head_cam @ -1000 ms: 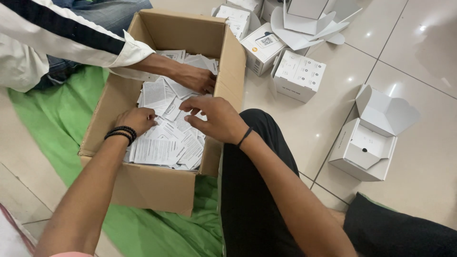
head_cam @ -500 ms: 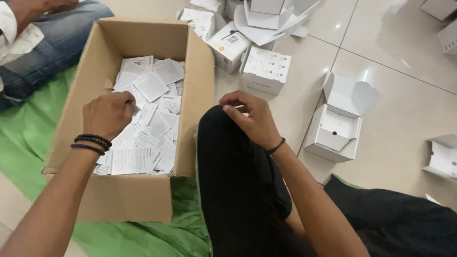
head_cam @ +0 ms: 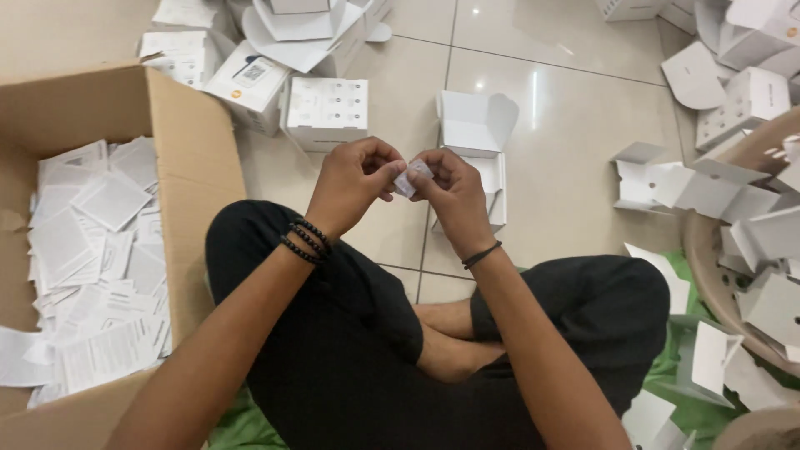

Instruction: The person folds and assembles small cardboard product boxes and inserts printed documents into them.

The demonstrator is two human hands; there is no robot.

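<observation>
- Both hands, left hand [head_cam: 354, 183] and right hand [head_cam: 450, 190], pinch a small folded paper slip [head_cam: 412, 177] above the lap.
- Step, judging by this: unfolding it; next needs fingertip care.
- Cardboard box [head_cam: 196, 167] of leaflets lies left.

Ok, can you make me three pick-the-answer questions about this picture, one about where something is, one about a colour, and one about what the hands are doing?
1. Where is the cardboard box of paper leaflets?
A. on the person's left
B. on the person's right
C. on the lap

2. What colour are the trousers?
A. white
B. black
C. red

3. What are the left hand and right hand doing?
A. resting flat on the floor
B. pinching one small folded paper between them
C. reaching into the box

Answers: 1 A, the box sits at the left edge. 2 B, the crossed legs are in black. 3 B, both sets of fingertips meet on the paper.
</observation>
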